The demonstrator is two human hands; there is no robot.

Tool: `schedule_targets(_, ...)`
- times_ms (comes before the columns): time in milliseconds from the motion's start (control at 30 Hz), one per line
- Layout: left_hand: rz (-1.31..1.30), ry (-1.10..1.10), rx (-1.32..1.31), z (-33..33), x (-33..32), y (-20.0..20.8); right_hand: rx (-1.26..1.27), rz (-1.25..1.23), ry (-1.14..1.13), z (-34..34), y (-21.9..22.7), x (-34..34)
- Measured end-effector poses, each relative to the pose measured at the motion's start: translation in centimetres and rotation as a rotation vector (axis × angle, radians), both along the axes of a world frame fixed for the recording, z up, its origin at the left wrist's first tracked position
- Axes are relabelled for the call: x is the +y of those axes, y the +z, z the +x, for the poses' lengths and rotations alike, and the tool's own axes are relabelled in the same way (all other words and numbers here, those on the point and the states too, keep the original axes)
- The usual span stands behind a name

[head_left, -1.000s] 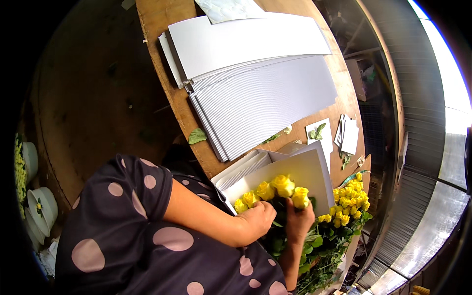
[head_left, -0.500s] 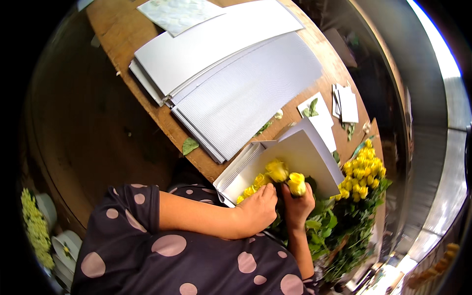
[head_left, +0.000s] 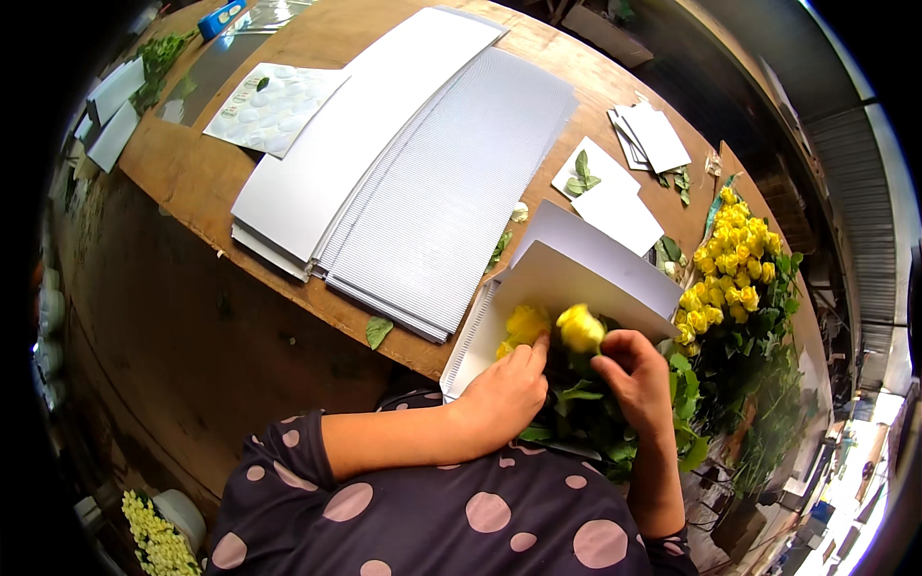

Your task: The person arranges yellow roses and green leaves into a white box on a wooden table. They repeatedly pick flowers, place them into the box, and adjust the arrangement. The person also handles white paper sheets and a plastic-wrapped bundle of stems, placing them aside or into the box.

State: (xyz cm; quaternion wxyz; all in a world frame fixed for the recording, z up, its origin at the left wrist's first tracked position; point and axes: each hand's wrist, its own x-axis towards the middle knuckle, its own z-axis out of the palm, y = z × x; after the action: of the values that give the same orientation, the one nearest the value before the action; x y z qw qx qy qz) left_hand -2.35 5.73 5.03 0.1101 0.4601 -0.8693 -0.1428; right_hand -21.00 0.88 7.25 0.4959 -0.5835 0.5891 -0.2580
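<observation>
Your left hand point(head_left: 501, 392) lies with its index finger stretched against the yellow roses point(head_left: 581, 329); you cannot tell whether its curled fingers grip anything beneath. Your right hand point(head_left: 639, 379) is half curled, thumb beside the nearest bloom; whether it pinches the stem is hidden. The roses sit against the inner face of the folded white board point(head_left: 552, 274), dark leaves point(head_left: 571, 408) below them. Expect light, soft heads that bruise easily; stiffer stems, perhaps thorny, should be safer to hold just under the bloom. The board looks stiff but bendable, best taken by its edges. Its raised panel limits you ahead, the larger rose bunch point(head_left: 740, 259) on the right, and the table point(head_left: 182, 163) edge on the left. Farther off lie corrugated sheets point(head_left: 451, 192) and white cards point(head_left: 619, 219).
</observation>
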Motion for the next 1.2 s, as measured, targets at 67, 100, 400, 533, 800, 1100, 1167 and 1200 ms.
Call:
schedule_targets(67,0.024,-0.010,-0.002,-0.1,0.0,0.1,0.156,-0.311,0.067,1.1,1.1,0.2)
schedule_targets(100,0.036,-0.010,0.001,-0.2,-0.1,0.1,0.234,-0.404,0.101,2.2,1.3,0.0)
schedule_targets(400,0.015,-0.005,0.091,-0.3,-0.5,-0.2,0.861,-0.958,0.316,3.2,-4.3,-1.4)
schedule_targets(533,0.028,0.020,0.106,-0.2,-0.7,-0.2,1.092,-0.810,0.427,4.2,-3.9,-0.9)
schedule_targets(800,0.128,-0.050,0.253,1.5,-2.5,-0.9,1.124,-0.463,0.668,4.1,-4.0,-0.9)
schedule_targets(1100,0.342,-0.117,0.063,2.6,-5.0,-0.2,0.914,-0.564,0.633,3.4,-2.1,-1.9)
schedule_targets(1167,0.334,-0.090,0.061,2.9,-4.5,-0.5,0.579,-0.656,0.549,3.0,1.5,-4.1)
schedule_targets(1200,0.322,-0.079,0.074,3.2,-4.3,-0.8,0.440,-0.791,0.428,2.4,2.5,-6.7)
